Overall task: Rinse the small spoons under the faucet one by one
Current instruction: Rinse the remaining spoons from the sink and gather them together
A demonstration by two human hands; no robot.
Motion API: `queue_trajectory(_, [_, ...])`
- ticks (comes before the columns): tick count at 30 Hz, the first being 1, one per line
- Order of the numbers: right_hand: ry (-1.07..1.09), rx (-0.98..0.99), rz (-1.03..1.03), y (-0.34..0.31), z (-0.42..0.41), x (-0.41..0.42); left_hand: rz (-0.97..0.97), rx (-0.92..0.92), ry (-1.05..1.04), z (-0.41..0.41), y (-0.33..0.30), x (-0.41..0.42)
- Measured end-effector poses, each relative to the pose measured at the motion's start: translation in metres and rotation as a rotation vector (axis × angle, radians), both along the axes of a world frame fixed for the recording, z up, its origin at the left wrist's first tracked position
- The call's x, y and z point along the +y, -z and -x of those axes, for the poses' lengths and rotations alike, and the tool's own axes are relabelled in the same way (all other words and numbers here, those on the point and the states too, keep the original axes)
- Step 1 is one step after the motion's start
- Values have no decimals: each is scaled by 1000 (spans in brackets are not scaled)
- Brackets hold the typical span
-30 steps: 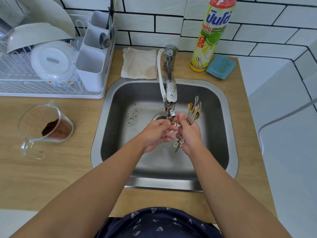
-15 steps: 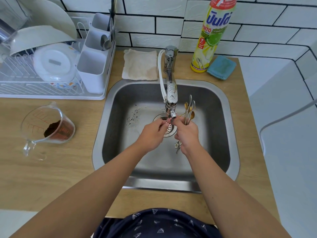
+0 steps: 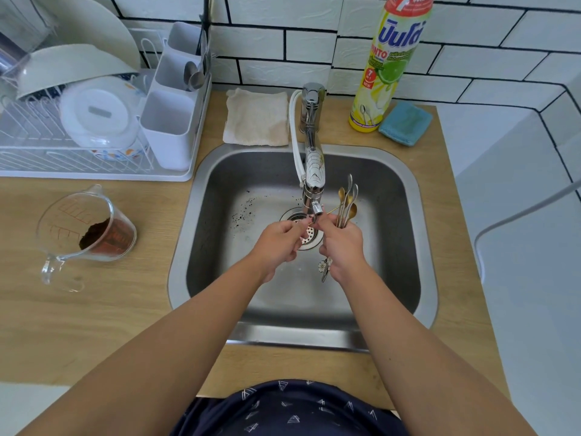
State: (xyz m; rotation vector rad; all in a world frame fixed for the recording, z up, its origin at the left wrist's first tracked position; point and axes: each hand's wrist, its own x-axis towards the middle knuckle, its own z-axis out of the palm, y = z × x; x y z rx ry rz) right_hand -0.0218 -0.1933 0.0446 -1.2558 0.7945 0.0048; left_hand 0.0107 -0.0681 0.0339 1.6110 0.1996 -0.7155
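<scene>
Over the steel sink my right hand grips a bundle of small spoons, gold and silver bowls pointing up and flower-shaped handle ends sticking out below the fist. My left hand pinches one small spoon just under the faucet nozzle, touching my right hand's fingertips. That spoon is mostly hidden by the fingers. I cannot tell whether water is running.
A dish rack with bowls and a white cutlery holder stands at the back left. A glass measuring cup with brown grounds sits on the wooden counter. Behind the sink lie a cloth, a detergent bottle and a blue sponge.
Both hands have moved a little farther from me, up to the faucet nozzle above the drain. The spoon bundle has tilted more upright.
</scene>
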Motion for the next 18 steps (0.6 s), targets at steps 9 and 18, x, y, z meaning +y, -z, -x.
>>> queue_trajectory(9, [0, -14, -42, 2, 0, -11, 53, -31, 120, 6, -1, 2])
queue_trajectory(18, [59, -111, -166, -1, -2, -9, 241, -6, -40, 3, 1, 8])
